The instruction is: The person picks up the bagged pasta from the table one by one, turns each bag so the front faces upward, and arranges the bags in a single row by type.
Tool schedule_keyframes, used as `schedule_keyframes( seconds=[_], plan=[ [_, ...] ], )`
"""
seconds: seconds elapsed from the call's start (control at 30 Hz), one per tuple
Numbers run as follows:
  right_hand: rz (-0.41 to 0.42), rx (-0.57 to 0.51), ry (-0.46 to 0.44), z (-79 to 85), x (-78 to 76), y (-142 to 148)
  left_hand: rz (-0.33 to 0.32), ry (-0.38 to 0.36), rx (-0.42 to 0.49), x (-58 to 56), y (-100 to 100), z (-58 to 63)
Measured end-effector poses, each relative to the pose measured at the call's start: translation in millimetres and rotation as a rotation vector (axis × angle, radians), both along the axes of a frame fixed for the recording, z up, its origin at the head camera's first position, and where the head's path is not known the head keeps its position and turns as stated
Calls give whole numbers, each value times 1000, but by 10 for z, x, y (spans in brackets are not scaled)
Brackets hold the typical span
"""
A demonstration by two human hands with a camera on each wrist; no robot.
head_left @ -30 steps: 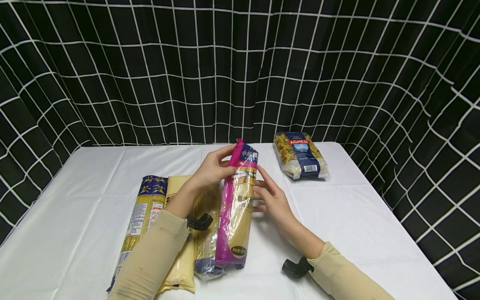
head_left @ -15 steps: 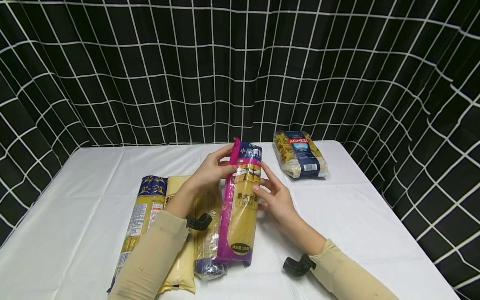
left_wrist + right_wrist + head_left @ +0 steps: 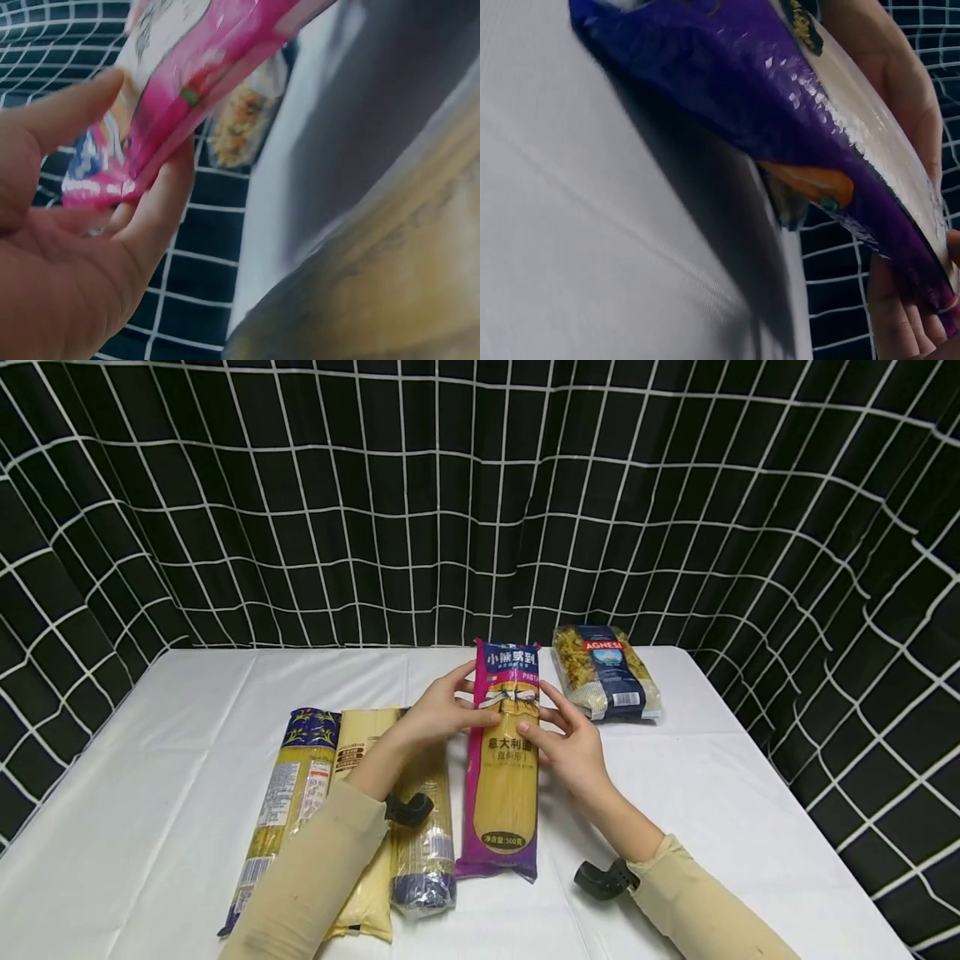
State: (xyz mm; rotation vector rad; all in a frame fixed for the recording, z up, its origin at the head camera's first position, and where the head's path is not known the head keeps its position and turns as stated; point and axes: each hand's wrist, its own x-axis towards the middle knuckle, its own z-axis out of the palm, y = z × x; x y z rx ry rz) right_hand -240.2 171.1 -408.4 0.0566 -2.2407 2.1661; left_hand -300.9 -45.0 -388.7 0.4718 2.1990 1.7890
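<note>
A pink-and-purple bag of spaghetti is held front side up at the middle of the table, its upper end between both hands. The left hand grips its left edge, thumb on the front and fingers behind. Opposite, the right hand holds the right edge with its thumb on the front. In the left wrist view the left hand pinches the pink end of the bag. The right wrist view has the bag's purple side over the white cloth, with a dark shadow underneath.
To the left lie a blue-topped spaghetti pack, a cream pack and a clear pack with a blue end, partly behind the left arm. An AGNESI pasta bag sits at the back right, before a black grid curtain.
The spaghetti bag has shifted right, away from the clear pack it overlapped, and turned so its front faces up. Both hands moved with it, and the left thumb now reaches further across the front.
</note>
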Motion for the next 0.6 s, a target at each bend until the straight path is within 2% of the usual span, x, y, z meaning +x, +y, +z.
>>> schedule_keyframes(
  seconds=[0.13, 0.3, 0.43, 0.6],
  plan=[
    [-1, 22, -32, 44, -53, 54, 80, 51, -23, -35, 104, -29],
    [15, 73, -69, 123, -155, 110, 175, 88, -60, -92, 198, -9],
    [6, 132, -83, 142, -268, 145, 202, 101, -84, -167, 257, 22],
    [-20, 195, -110, 147, -463, 163, 220, 111, -138, -320, 311, 27]
  ],
)
